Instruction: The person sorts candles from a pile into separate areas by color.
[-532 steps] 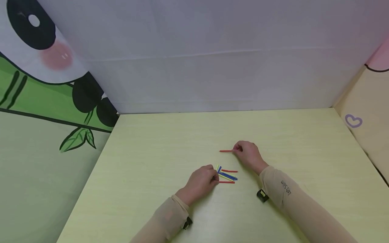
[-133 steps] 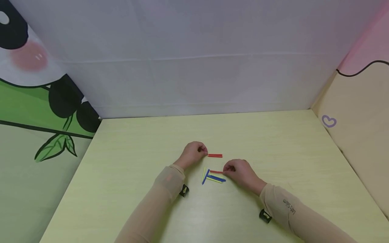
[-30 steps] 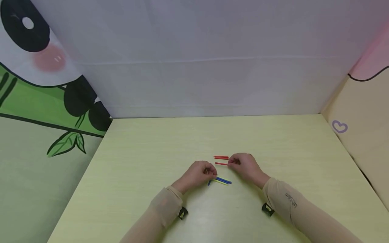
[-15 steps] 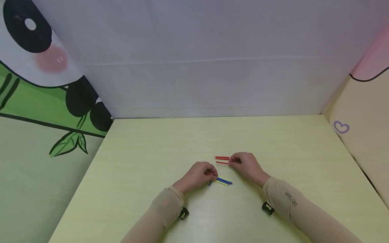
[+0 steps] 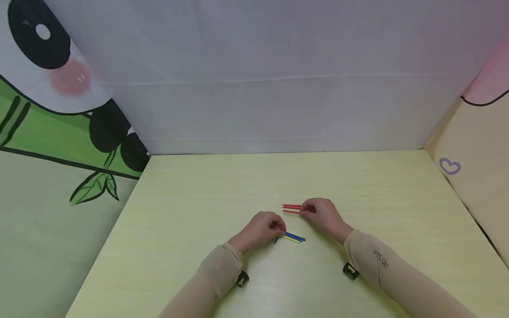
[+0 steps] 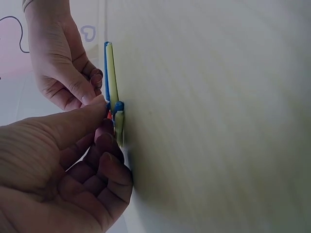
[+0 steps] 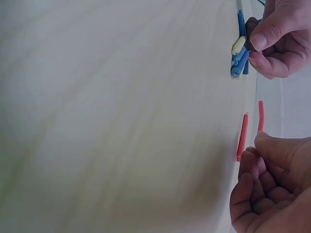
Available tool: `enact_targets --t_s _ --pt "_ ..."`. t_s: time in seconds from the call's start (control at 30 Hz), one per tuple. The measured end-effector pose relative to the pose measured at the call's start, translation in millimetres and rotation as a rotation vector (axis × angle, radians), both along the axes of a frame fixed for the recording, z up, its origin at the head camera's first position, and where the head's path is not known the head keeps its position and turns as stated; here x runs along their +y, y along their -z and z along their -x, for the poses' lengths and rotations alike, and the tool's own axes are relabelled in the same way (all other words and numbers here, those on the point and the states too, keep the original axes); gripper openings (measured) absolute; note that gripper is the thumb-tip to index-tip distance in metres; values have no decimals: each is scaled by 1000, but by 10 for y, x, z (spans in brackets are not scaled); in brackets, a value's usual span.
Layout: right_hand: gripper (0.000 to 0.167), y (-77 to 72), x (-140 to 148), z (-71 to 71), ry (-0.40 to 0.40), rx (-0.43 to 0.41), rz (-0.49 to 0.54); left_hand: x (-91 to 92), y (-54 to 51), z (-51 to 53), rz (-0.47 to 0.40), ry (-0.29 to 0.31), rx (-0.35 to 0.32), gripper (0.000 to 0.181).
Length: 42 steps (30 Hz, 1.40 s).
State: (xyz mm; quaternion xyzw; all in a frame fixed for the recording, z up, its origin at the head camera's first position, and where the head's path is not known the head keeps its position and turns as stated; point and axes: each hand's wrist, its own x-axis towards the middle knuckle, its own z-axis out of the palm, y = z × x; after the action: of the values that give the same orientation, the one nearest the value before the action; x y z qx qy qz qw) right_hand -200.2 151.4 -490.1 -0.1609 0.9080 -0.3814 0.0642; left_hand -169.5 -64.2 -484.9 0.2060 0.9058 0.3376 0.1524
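My right hand pinches one end of a thin red stick, held just above the table in the right wrist view. Beside it a pair of red sticks lies close together, partly behind the fingers in the head view. Nearer to me, my left hand has thumb and finger on a crosswise blue stick at the left end of a small pile. Blue sticks and a yellow stick stick out rightward from that pile. The left hand hides part of the pile.
The pale wooden table meets a grey-white back wall. Painted panels stand at the left and right sides. Each wrist carries a small black device.
Over the last second my right hand has edged the red stick slightly toward the red pair; the left hand stays at the pile. Earlier, the red sticks lay among the blue and yellow ones.
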Motion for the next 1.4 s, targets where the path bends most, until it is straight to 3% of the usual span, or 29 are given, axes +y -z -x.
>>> enact_targets --t_s 0.5,1.4 --pt "5 24 16 109 -13 27 -11 34 14 23 47 -8 1 6" --pt "7 -40 107 387 -22 -11 -25 133 26 149 33 -51 12 8"
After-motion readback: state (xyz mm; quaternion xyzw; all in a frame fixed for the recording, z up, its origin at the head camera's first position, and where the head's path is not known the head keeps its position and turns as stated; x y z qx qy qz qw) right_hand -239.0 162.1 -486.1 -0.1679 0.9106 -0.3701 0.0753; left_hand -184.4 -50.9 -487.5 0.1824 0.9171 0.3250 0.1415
